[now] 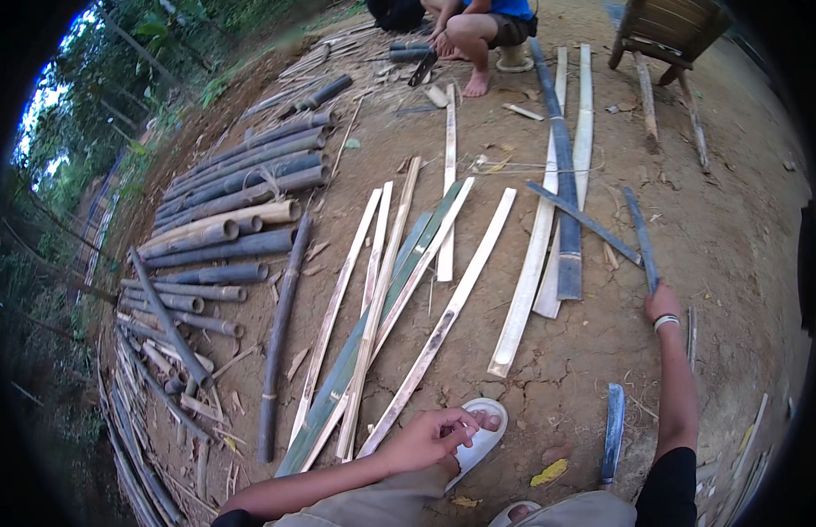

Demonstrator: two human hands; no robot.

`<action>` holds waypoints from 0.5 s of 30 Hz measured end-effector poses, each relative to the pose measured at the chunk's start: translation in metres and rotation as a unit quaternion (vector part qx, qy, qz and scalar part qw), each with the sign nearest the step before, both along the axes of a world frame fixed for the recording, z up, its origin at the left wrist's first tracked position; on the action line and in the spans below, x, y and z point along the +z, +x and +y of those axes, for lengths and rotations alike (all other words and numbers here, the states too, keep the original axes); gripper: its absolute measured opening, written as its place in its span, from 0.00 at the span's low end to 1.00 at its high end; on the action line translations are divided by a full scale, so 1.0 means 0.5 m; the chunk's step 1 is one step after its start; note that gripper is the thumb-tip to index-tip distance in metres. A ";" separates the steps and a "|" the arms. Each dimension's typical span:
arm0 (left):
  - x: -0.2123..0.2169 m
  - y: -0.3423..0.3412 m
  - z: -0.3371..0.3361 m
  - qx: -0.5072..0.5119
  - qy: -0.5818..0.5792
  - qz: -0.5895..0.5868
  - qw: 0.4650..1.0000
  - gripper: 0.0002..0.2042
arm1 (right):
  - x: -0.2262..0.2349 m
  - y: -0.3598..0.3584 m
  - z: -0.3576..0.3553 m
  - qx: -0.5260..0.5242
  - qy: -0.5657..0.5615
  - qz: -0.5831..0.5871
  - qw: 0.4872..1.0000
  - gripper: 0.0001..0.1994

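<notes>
My right hand (662, 303), arm stretched out to the right, grips the near end of a narrow dark bamboo strip (638, 230). Close by, another dark bamboo strip (588, 224) slants across a wide dark bamboo slat (565, 184) and pale split slats (533, 272). Over my knee, beside my white sandal (478, 452), my left hand (433, 441) is closed with curled fingers; a small pale bit seems to show at its fingertips, too small to name. A large knife with a bluish blade (613, 430) lies on the ground between my legs and right arm.
Split bamboo strips (461, 316) lie fanned out ahead of me. Whole bamboo poles (237, 193) are piled at the left, with one long pole (283, 342) apart. Another person (487, 31) squats at the far side near a blade. A wooden chair (670, 31) stands far right.
</notes>
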State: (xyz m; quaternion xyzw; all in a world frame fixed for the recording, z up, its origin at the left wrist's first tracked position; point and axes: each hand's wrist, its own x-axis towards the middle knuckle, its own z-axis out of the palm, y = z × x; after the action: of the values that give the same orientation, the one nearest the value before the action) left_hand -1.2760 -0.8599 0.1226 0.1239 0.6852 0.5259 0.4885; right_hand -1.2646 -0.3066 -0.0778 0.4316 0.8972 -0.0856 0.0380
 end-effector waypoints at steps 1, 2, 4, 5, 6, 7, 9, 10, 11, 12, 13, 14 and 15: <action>-0.006 0.000 -0.010 0.003 -0.005 0.006 1.000 0.06 | -0.020 0.003 0.032 -0.019 0.000 0.028 0.999 0.25; -0.010 0.001 -0.017 0.006 -0.012 0.013 1.000 0.06 | -0.019 0.001 0.038 -0.039 -0.002 0.056 0.998 0.22; -0.022 0.004 -0.018 0.019 -0.012 0.002 1.000 0.07 | -0.010 0.005 0.062 -0.099 -0.080 0.100 0.987 0.20; -0.022 -0.001 -0.017 0.022 -0.013 0.002 1.000 0.07 | 0.006 0.008 0.070 -0.131 -0.120 0.127 0.976 0.20; -0.014 -0.007 -0.012 0.021 -0.011 0.012 1.000 0.08 | 0.023 0.019 0.047 -0.084 -0.092 0.161 0.979 0.19; -0.010 -0.011 -0.009 0.022 -0.012 0.020 0.999 0.08 | 0.047 0.038 -0.023 -0.036 -0.066 0.193 0.978 0.18; -0.011 -0.028 0.001 0.033 -0.007 0.047 0.998 0.09 | 0.109 0.088 -0.142 0.034 -0.098 0.247 0.963 0.15; -0.024 -0.044 0.006 0.045 -0.002 0.063 0.997 0.10 | 0.140 0.116 -0.194 0.057 -0.158 0.266 0.949 0.13; -0.030 -0.059 0.009 0.057 0.000 0.079 0.995 0.11 | 0.176 0.137 -0.256 0.091 -0.170 0.268 0.944 0.12; -0.029 -0.078 0.014 0.095 -0.009 0.101 0.990 0.12 | 0.199 0.157 -0.308 0.124 -0.182 0.270 0.937 0.11; -0.022 -0.106 0.033 0.126 -0.007 0.129 0.984 0.13 | 0.203 0.188 -0.334 0.183 -0.150 0.300 0.924 0.11; -0.021 -0.134 0.044 0.159 0.004 0.178 0.971 0.18 | 0.202 0.216 -0.360 0.239 -0.121 0.333 0.904 0.11; -0.015 -0.160 0.055 0.193 0.016 0.227 0.954 0.24 | 0.217 0.245 -0.378 0.264 -0.233 0.303 0.886 0.12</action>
State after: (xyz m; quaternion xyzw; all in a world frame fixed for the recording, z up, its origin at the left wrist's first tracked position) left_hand -1.3561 -0.8326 0.1150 0.1134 0.7804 0.5789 0.2070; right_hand -1.1423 -0.4955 0.0307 0.1106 0.9000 -0.4055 -0.1152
